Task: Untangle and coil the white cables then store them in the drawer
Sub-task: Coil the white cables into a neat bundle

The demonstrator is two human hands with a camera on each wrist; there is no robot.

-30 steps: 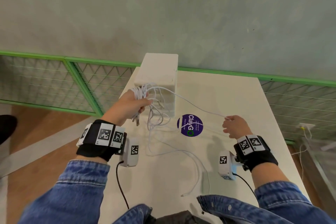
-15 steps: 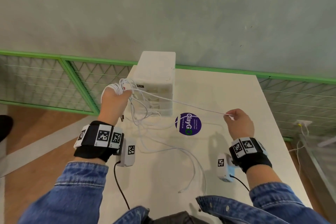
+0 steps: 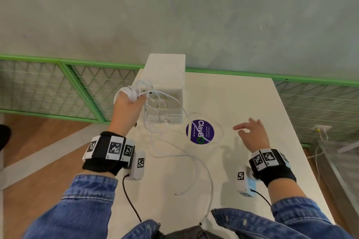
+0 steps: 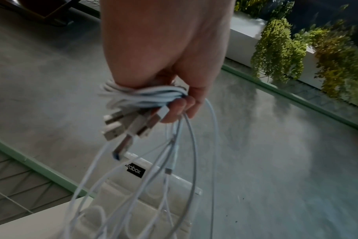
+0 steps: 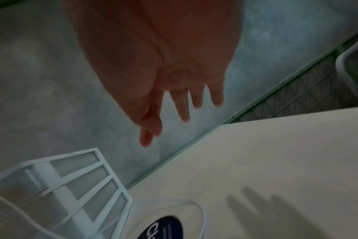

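My left hand [image 3: 129, 103] is raised in front of the white drawer unit [image 3: 166, 83] and grips a bundle of white cables [image 3: 130, 92] wound round its fingers. In the left wrist view the cable bundle [image 4: 145, 95] crosses the fingers, with several USB plugs [image 4: 121, 127] sticking out and loose strands hanging down. Slack white cable [image 3: 196, 161] trails over the table to a free end near the front edge. My right hand [image 3: 252, 132] hovers over the table with fingers [image 5: 184, 106] spread and holds nothing.
A round purple sticker [image 3: 200, 131] lies on the white table [image 3: 252, 103] beside the drawer unit [image 5: 71, 186], with a cable loop around it. A green wire fence [image 3: 58, 87] runs behind the table, before a grey wall. Wooden floor lies to the left.
My right hand has let go of the taut cable strand and opened. That strand has dropped into a loop around the purple sticker. My left hand stays raised, holding the bundle.
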